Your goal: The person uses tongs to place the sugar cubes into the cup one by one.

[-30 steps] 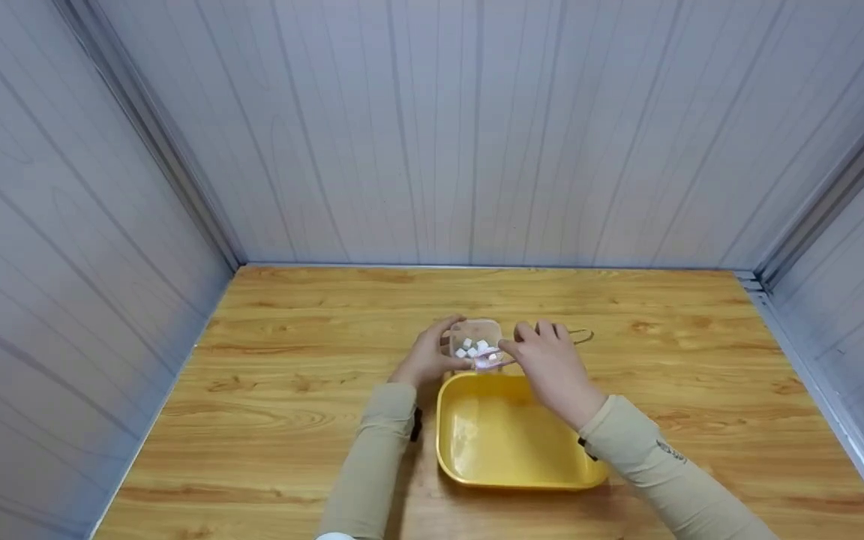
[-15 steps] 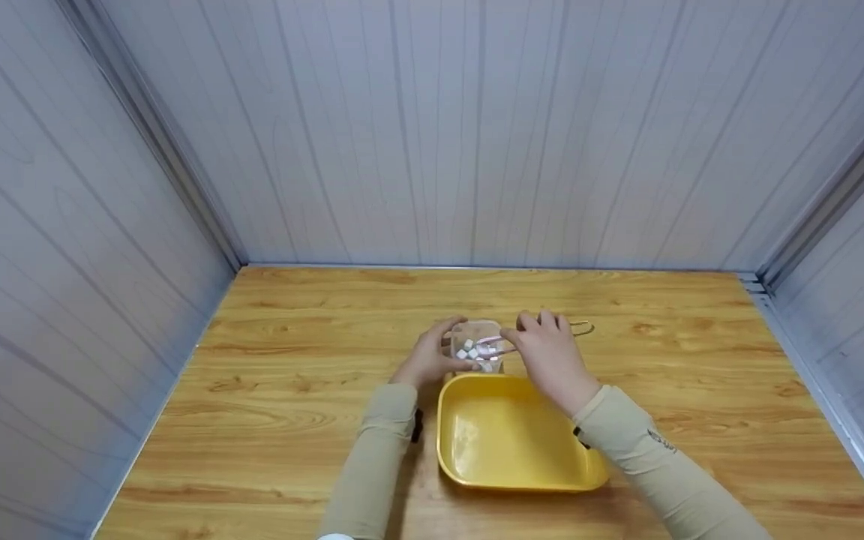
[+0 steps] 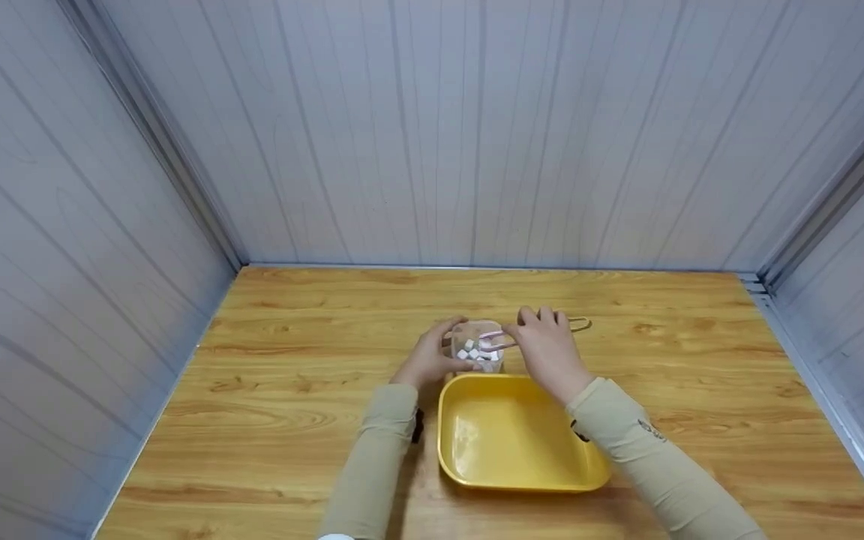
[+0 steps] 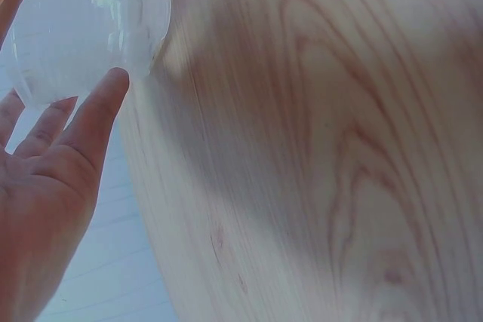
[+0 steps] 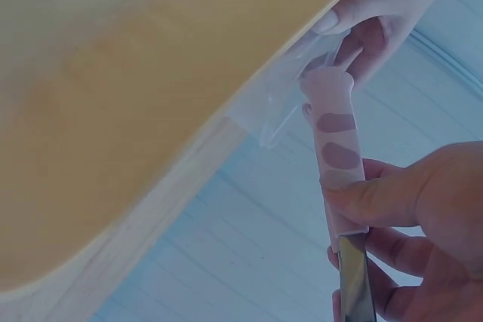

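My left hand [image 3: 427,358] grips a small clear plastic container [image 3: 486,327] from its left side, thumb at the front and fingers behind. Several white cubes [image 3: 463,354] lie inside it. My right hand [image 3: 550,351] pinches a pair of tongs [image 3: 580,324] with a looped metal end and pink tips. Those tips hang over or inside the container's right part; whether a cube is between them I cannot tell. In the right wrist view, thumb and fingers press the pink arms [image 5: 337,137] just above the metal. The left wrist view shows the fingers [image 4: 94,122] against the container's wall.
A yellow basin [image 3: 522,442] stands on the wooden table [image 3: 289,420] just in front of the container, partly under my right forearm. Pale panelled walls [image 3: 432,135] enclose the table at the back and both sides.
The tongs' tips have moved from the container's front edge towards its back right. My right hand has shifted slightly away from me. My left hand stays in place on the container.
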The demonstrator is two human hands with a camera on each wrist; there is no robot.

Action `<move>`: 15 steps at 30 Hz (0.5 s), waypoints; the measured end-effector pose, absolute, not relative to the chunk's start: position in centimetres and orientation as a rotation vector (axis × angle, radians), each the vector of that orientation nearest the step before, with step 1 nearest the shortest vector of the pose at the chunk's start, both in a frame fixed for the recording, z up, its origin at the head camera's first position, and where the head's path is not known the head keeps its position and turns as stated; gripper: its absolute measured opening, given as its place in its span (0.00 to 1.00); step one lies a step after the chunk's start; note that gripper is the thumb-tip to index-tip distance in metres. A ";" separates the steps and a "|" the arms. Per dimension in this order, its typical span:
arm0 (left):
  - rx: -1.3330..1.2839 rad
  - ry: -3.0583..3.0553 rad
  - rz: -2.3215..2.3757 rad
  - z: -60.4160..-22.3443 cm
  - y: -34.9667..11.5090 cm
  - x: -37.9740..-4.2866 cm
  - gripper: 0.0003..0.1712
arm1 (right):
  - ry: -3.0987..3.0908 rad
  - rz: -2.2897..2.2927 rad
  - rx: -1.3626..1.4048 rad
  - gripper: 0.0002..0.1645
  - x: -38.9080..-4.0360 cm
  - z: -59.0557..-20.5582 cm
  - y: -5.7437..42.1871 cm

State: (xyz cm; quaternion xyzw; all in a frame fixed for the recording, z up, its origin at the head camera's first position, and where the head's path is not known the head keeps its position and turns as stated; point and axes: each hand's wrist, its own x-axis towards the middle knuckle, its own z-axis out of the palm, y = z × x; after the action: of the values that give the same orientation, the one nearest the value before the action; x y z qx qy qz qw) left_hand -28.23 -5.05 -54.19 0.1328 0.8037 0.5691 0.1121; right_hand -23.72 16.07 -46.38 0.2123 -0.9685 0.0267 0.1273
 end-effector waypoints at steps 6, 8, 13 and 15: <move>0.374 2.330 1.699 -54.2 -5.0 -28.3 0.48 | -2.835 0.065 0.621 0.25 -23.8 -46.5 16.2; 0.370 2.343 1.678 -54.2 -5.0 -28.3 0.48 | -2.833 0.064 0.622 0.25 -23.8 -46.5 16.2; 0.374 2.382 1.627 -54.2 -5.0 -28.4 0.49 | -2.834 0.069 0.630 0.26 -23.7 -46.7 16.2; 0.371 2.383 1.624 -54.2 -5.0 -28.4 0.49 | -2.835 0.072 0.633 0.26 -23.7 -46.7 16.2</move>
State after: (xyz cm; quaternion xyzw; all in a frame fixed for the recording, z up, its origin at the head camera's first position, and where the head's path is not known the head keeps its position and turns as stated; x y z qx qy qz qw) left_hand -28.37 -5.04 -54.19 0.1268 0.8140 0.5547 0.1171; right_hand -23.73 16.24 -46.70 0.2163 -0.9689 0.0248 0.1175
